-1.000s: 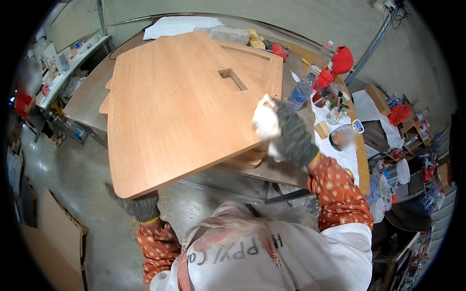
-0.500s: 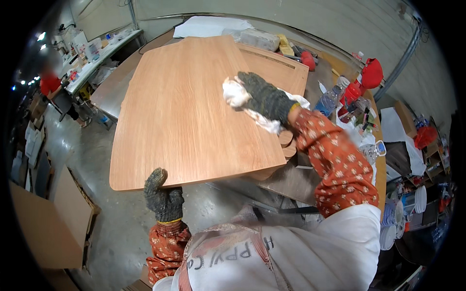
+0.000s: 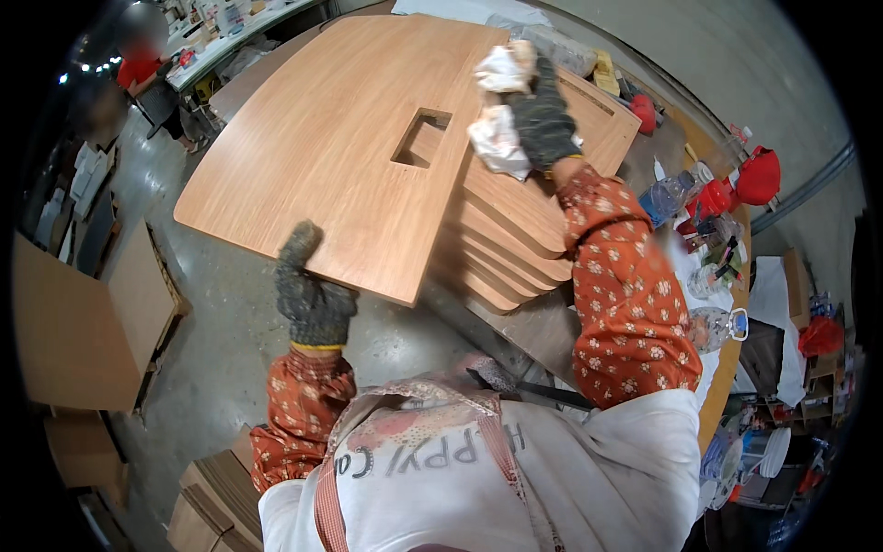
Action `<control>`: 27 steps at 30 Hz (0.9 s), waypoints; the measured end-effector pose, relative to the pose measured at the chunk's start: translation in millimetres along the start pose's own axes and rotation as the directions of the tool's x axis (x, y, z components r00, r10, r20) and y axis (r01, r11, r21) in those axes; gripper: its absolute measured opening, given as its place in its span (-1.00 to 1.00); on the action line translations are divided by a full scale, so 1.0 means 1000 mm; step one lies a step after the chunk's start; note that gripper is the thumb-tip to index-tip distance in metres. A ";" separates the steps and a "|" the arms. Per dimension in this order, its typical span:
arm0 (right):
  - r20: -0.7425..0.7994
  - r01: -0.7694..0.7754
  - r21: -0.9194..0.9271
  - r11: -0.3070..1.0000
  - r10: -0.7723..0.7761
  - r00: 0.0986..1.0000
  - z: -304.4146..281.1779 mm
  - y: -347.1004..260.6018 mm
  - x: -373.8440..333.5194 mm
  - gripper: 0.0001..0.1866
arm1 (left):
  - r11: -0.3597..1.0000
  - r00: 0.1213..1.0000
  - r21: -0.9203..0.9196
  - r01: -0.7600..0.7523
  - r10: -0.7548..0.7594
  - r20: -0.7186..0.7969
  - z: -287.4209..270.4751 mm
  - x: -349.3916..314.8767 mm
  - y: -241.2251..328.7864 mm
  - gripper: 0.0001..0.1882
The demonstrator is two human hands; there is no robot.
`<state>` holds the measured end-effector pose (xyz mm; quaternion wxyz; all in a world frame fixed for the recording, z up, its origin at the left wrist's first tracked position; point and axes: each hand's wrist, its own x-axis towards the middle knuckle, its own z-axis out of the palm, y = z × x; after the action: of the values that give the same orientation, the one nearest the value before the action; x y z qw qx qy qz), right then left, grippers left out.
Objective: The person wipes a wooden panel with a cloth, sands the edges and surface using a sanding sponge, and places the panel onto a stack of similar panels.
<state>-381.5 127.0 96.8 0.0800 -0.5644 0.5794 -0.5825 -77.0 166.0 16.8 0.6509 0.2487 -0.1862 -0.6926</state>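
Note:
A light wood-grain panel [image 3: 331, 129] with rounded corners lies tilted across a stack of similar panels [image 3: 501, 253]. Near its right side is a rectangular cutout [image 3: 421, 138]. My left hand [image 3: 315, 290], in a dark grey knit glove, grips the panel's near edge, thumb on top and fingers hidden below. In a matching glove, my right hand [image 3: 543, 115] is closed on a crumpled white rag [image 3: 498, 140] at the panel's far right edge. Part of the rag hangs over the stack beneath.
Bottles [image 3: 670, 195], a red cap-like object [image 3: 759, 175] and small items crowd the table's right side. Cardboard sheets [image 3: 74, 322] stand on the floor at left. A person in a red top [image 3: 138, 74] is by a white bench at far left.
The top panel has shifted left and turned, exposing more of the stack. Its cutout now shows. My right hand with the rag has moved to its far right edge; my left hand still grips.

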 end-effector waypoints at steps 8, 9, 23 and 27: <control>-0.484 0.096 -0.211 0.973 -0.190 0.854 -0.154 0.010 -0.069 -0.55 | 0.995 0.981 0.097 0.013 -0.032 0.190 -0.042 0.018 0.039 -0.75; -0.449 0.067 -0.264 0.962 -0.184 0.874 -0.148 0.030 -0.077 -0.54 | 0.981 0.994 0.187 -0.059 0.041 0.101 -0.019 0.011 0.048 -0.74; -0.058 -0.114 -0.620 0.777 0.100 0.993 -0.096 0.014 -0.092 -0.36 | 0.844 0.947 0.431 -0.320 0.277 0.160 -0.074 0.118 0.080 -0.60; -0.280 -0.144 -0.501 0.853 -0.003 0.960 -0.172 0.047 -0.081 -0.36 | 0.972 0.990 0.233 0.036 -0.067 0.126 -0.040 0.081 0.078 -0.41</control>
<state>-508.9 273.3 68.7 -0.1327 -0.4582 0.7402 -0.4739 7.1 81.7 22.0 0.5857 0.2806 -0.3018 -0.6979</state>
